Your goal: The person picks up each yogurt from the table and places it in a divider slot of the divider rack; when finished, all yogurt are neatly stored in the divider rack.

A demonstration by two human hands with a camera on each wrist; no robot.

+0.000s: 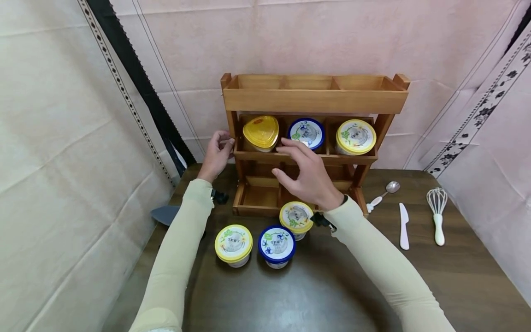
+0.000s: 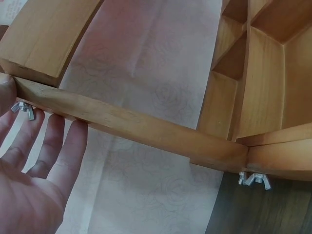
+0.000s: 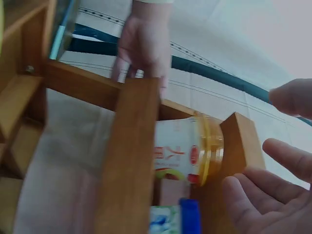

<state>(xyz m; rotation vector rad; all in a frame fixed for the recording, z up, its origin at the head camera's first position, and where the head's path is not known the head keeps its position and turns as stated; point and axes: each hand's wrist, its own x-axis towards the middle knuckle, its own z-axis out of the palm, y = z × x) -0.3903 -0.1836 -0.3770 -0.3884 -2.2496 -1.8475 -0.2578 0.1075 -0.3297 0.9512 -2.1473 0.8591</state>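
Six tubs show in the head view; three sit in the middle tier of the wooden rack (image 1: 315, 101), one to a compartment: an amber-lidded tub (image 1: 261, 130) at left, a blue-lidded tub (image 1: 306, 131) in the middle and a yellow-lidded tub (image 1: 356, 137) at right; three more, two yellow-lidded cups (image 1: 233, 242) and a blue-lidded cup (image 1: 276, 244), stand on the table (image 1: 249, 304) before it, so by count half look shelved and half do not; no tub shows in the top tier, and the bottom tier is partly hidden; the right hand (image 1: 309, 175) hangs before the middle tier, fingers loosely spread and holding nothing; the left hand (image 1: 216, 157) is at the rack's left upright; the left wrist view shows its fingers and thumb narrowed on that upright, beside a wing nut (image 2: 24, 109); in the right wrist view, the right fingers are wide, near the amber-lidded tub, with no contact that I can make out.
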